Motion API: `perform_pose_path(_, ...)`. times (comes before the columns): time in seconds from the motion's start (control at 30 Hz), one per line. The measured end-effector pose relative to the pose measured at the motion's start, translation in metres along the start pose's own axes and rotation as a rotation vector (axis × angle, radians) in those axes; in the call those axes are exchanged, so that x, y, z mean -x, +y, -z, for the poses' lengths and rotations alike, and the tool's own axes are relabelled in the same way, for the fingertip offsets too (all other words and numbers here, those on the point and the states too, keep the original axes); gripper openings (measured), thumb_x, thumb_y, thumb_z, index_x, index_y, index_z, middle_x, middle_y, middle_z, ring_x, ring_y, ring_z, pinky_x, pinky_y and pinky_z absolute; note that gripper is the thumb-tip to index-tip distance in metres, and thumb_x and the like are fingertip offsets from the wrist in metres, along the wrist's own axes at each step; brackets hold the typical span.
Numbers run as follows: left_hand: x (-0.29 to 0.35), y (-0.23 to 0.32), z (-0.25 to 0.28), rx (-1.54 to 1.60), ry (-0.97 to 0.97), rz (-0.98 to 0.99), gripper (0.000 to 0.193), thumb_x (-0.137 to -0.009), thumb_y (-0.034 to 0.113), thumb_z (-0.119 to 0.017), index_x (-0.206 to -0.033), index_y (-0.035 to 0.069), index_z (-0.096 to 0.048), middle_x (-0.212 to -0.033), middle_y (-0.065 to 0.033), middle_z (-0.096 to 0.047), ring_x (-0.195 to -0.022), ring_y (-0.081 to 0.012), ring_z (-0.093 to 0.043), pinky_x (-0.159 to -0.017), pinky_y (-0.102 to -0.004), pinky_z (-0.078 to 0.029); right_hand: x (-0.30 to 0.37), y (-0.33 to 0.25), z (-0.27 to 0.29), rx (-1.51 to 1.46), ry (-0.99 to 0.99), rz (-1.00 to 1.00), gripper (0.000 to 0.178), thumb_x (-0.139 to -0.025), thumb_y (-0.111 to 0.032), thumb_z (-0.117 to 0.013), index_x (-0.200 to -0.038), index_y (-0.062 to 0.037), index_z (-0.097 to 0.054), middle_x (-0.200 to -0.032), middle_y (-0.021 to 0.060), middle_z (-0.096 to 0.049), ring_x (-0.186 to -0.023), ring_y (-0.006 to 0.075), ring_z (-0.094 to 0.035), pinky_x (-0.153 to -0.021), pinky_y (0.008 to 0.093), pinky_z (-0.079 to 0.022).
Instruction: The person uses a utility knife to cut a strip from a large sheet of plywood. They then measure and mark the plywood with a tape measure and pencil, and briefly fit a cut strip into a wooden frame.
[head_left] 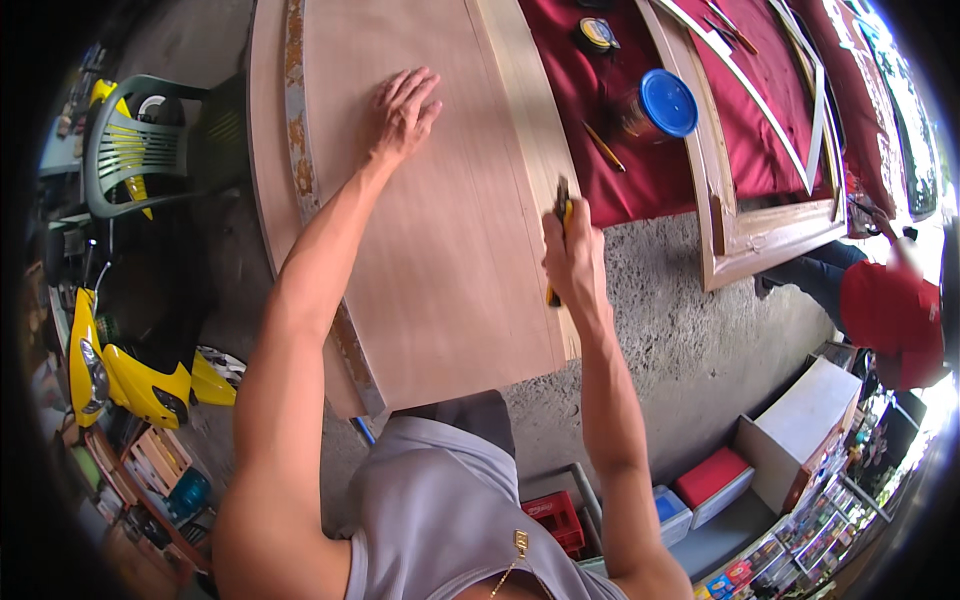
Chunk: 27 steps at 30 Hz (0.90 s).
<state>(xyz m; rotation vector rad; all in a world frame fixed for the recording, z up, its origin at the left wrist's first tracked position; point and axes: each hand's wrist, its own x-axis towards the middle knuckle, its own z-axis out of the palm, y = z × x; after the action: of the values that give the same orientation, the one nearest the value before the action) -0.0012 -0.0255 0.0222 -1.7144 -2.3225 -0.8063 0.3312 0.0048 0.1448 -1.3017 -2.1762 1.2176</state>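
My left hand [405,108] lies on a wide sheet of light brown plywood [420,270], fingers stretched out. In my right hand [575,262] is a yellow and black utility knife [555,295], gripped near the sheet's right edge. The knife's front end points away from me, and its tip is blurred. A pale wooden strip [535,110] runs along that right side. Along the left side of the sheet lies a long, flat, rust-stained metal bar [300,130], apart from my left hand.
A red cloth [640,190] on the right carries a blue-lidded can [668,105], a pencil [604,147], a tape measure [597,35] and a wooden frame [770,235]. A green chair [140,150] and yellow motorcycle [140,385] stand left. A person in red [890,310] is at far right.
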Motion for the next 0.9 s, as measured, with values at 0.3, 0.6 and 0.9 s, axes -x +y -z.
perform_pose_path(0.3, -0.101, -0.012, -0.028, -0.043, 0.125, -0.046, 0.036, -0.092, 0.027, -0.064, -0.125, 0.013, -0.068, -0.129, -0.0038, -0.067, -0.123, -0.026, -0.058, -0.111, -0.0447, -0.039, -0.178, -0.046, -0.054, 0.216, -0.225, 0.033, 0.033, -0.095, -0.024, -0.053, -0.102, 0.0085, -0.054, -0.084, 0.0387, -0.064, -0.084, 0.0541, -0.065, -0.081, 0.0568, -0.053)
perform_pose_path(0.6, -0.144, -0.028, -0.061, -0.06, 0.068, -0.019, 0.041, -0.09, 0.041, -0.065, -0.126, 0.023, -0.071, -0.141, -0.0119, -0.058, -0.137, -0.0342, -0.044, -0.115, -0.0536, -0.031, -0.237, -0.057, -0.083, 0.362, -0.213, 0.16, 0.041, -0.097, -0.031, -0.052, -0.1, 0.0099, -0.057, -0.079, 0.0305, -0.065, -0.067, 0.041, -0.068, -0.065, 0.0472, -0.055)
perform_pose_path(0.9, -0.142, -0.024, -0.056, -0.107, 0.044, -0.01, 0.043, -0.09, 0.046, -0.063, -0.127, 0.024, -0.07, -0.144, -0.0114, -0.054, -0.138, -0.0342, -0.042, -0.116, -0.0557, -0.028, -0.235, -0.067, -0.08, 0.325, -0.299, -0.033, 0.043, -0.097, -0.034, -0.051, -0.107, 0.0076, -0.055, -0.097, 0.0391, -0.062, -0.091, 0.0502, -0.065, -0.083, 0.054, -0.052)
